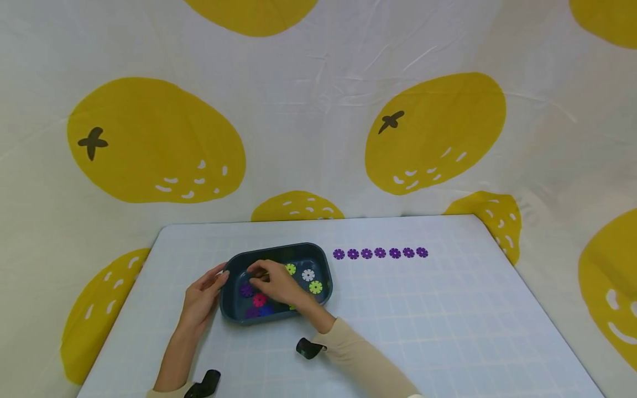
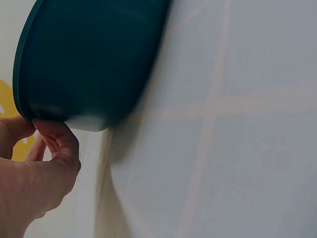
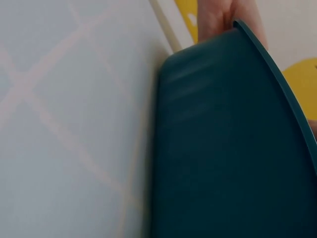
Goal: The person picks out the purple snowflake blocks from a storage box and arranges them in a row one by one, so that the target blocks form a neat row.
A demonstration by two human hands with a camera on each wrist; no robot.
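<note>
A dark teal plastic tray [image 1: 325,265] holds flower-shaped discs, among them a white flower disc [image 1: 308,275], a yellow-green flower disc [image 1: 316,287], a pink flower disc [image 1: 259,299] and a purple flower disc [image 1: 246,289]. My left hand [image 1: 200,303] grips the tray's left end, with thumb and fingers pinching the rim in the left wrist view. Reaching over the tray's near side, my right hand [image 1: 278,282] has its fingers bent and close to the thumb, above the discs; I cannot tell whether a disc is between them. The tray wall [image 3: 223,139] hides those fingertips in the right wrist view.
Several purple flower discs [image 1: 380,252] lie in a straight row on the white gridded table [image 1: 423,320], right of the tray. Behind the table's far edge hangs a pale cloth [image 1: 308,127] printed with yellow fruit.
</note>
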